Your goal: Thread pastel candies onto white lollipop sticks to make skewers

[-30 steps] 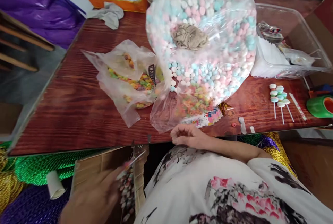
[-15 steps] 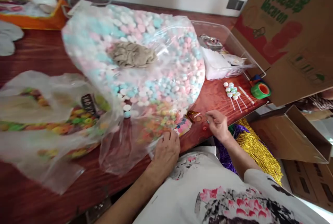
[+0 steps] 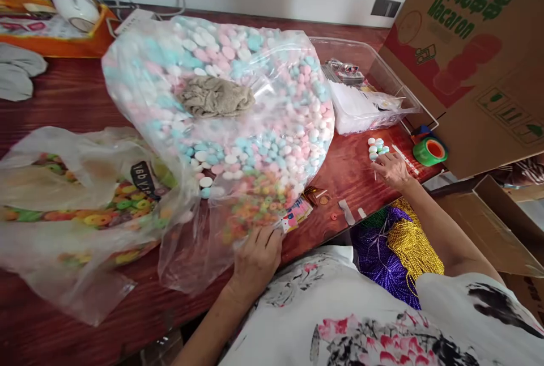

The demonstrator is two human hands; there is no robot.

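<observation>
As the right hand point(image 3: 391, 171) crowds the lollipops point(image 3: 374, 149) at right, a nudge could scatter them; whether it or the near left hand point(image 3: 257, 257) has fingers clamped, I cannot tell.

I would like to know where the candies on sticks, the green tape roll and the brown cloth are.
Candies on sticks point(image 3: 378, 143), head view: one round piece.
Green tape roll point(image 3: 422, 155), head view: its green outer side.
Brown cloth point(image 3: 216, 97), head view: its crumpled middle.
</observation>
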